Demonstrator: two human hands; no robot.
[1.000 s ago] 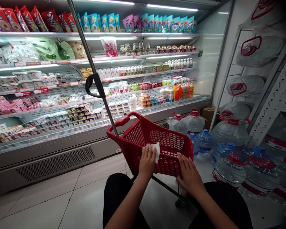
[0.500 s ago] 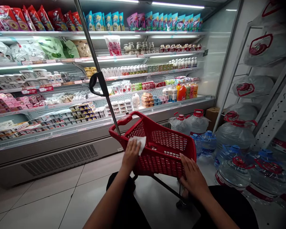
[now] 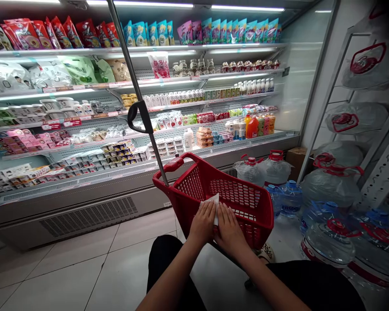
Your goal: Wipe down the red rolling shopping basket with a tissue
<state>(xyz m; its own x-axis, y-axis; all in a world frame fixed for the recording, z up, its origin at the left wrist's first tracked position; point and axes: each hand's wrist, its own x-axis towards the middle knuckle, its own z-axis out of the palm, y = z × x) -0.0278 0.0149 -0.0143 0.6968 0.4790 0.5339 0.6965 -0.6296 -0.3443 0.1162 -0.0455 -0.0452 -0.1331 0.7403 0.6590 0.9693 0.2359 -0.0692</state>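
A small white wipe [image 3: 215, 199] lies over the near rim of a red shopping cart basket [image 3: 262, 216]. My left hand [image 3: 204, 222] presses the wipe against that rim, its fingers bent over the edge. Right alongside is my right hand [image 3: 228, 226], fingers stretched out over the rim and touching the wipe's edge. The two hands meet at the index fingers. My palms and the part of the wipe under the fingers are hidden. The cart's red handle [image 3: 173, 165] rises at the basket's far left end.
A metal pole with a black grip [image 3: 144, 117] stands up from the cart. Behind it runs a chilled display case [image 3: 90, 211] stocked with dairy cups, bottles and bags. Large water bottles [image 3: 327, 242] stand on the floor at right, beside a white rack [image 3: 324, 99].
My left hand has slid right along the rim with the wipe. My right hand has come left from the basket's right end to meet it. The view has shifted slightly.
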